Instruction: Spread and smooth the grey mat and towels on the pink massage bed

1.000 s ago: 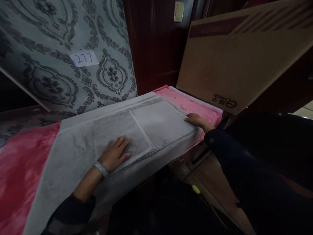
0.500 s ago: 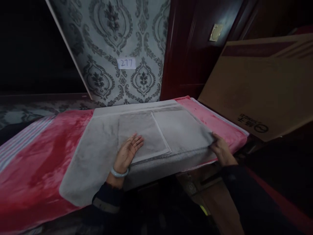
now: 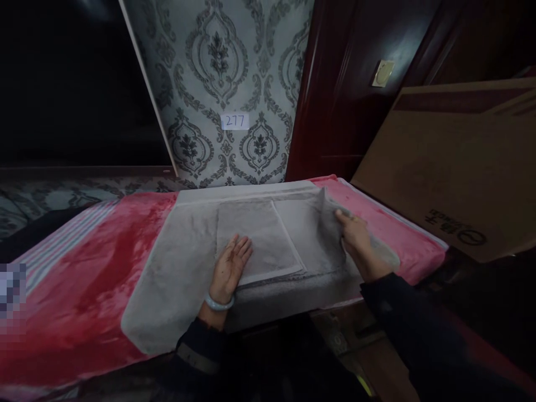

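Observation:
A soft grey cloth point(image 3: 255, 240) lies partly folded, its left panel turned over with a pale edge showing. My left hand point(image 3: 231, 262), with a light bangle at the wrist, rests at that panel's lower left, palm turned up and fingers stretched out. At the cloth's right end, my right hand point(image 3: 355, 237) grips the edge and holds this flap lifted and bent toward the middle. Beneath the cloth is a larger grey mat point(image 3: 167, 290) with a pale back border, lying over a red and pink plush blanket point(image 3: 96, 279).
A large cardboard box point(image 3: 456, 167) leans at the right, by a dark red door point(image 3: 339, 100). Behind, patterned wallpaper carries a paper label point(image 3: 235, 120) reading 277. A dark screen point(image 3: 79, 95) stands at the upper left. The covered surface's front edge faces me.
My right hand has lifted the cloth's right edge and moved it leftward, bending the flap up. My left hand stays on the folded panel. The whole view has shifted slightly.

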{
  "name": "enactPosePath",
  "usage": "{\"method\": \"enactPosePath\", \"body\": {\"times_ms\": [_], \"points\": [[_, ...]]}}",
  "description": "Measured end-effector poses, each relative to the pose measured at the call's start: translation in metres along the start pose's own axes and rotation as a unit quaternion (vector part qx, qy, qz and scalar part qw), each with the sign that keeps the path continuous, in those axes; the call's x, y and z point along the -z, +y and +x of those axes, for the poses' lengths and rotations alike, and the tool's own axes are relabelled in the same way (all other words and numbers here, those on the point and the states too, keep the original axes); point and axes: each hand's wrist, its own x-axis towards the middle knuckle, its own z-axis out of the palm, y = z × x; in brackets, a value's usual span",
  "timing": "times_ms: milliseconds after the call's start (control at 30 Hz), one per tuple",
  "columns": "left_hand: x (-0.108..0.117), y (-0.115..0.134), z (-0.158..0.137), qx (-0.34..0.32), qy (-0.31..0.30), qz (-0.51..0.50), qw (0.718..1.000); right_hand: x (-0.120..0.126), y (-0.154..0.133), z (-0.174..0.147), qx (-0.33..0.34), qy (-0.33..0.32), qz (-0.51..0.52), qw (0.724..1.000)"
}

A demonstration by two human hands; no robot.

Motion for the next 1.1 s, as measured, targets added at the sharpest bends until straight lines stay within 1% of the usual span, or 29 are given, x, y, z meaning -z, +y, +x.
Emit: {"method": "enactPosePath", "body": {"times_ms": [67,133,200,233,300,400,500,567,667,733,800,867,933,1033,1100], "points": [[0.001,0.0,0.0,0.003,0.005,-0.004,1.0,-0.039,-0.019,-0.015,0.045,-0.063,0.005,0.997],[0.002,0.001,0.0,0.004,0.009,-0.011,1.0,-0.077,-0.029,-0.04,0.113,-0.146,0.005,0.983],[0.001,0.001,-0.001,0.005,0.014,-0.017,1.0,-0.108,-0.027,-0.069,0.165,-0.221,-0.02,0.961],[0.0,0.001,-0.002,0.005,0.016,-0.019,1.0,-0.12,-0.023,-0.083,0.183,-0.247,-0.035,0.951],[-0.002,0.0,-0.004,0.004,0.015,-0.02,1.0,-0.134,-0.009,-0.104,0.222,-0.268,-0.063,0.935],[-0.004,0.002,-0.006,0.006,0.016,-0.008,1.0,-0.137,0.01,-0.121,0.272,-0.249,-0.101,0.924],[-0.007,0.011,-0.002,0.046,0.017,0.032,0.998,-0.132,0.021,-0.124,0.289,-0.242,-0.128,0.917],[-0.011,0.022,0.009,0.068,0.013,0.078,0.995,-0.129,0.024,-0.123,0.293,-0.243,-0.123,0.916],[-0.022,0.041,0.04,0.084,0.018,0.168,0.982,-0.129,0.028,-0.123,0.299,-0.223,-0.085,0.924],[-0.032,0.051,0.067,0.105,0.028,0.246,0.963,-0.13,0.03,-0.123,0.303,-0.209,-0.064,0.928],[-0.043,0.054,0.095,0.116,0.038,0.314,0.942,-0.132,0.031,-0.125,0.305,-0.204,-0.062,0.928],[-0.054,0.051,0.119,0.099,0.047,0.352,0.93,-0.133,0.03,-0.127,0.307,-0.204,-0.082,0.926],[-0.064,0.042,0.138,0.058,0.053,0.364,0.928,-0.133,0.027,-0.129,0.31,-0.211,-0.112,0.92],[-0.078,0.027,0.16,-0.012,0.059,0.388,0.92,-0.131,0.017,-0.128,0.316,-0.229,-0.154,0.908],[-0.084,0.022,0.17,-0.038,0.06,0.414,0.907,-0.128,0.007,-0.124,0.321,-0.234,-0.172,0.901]]}}
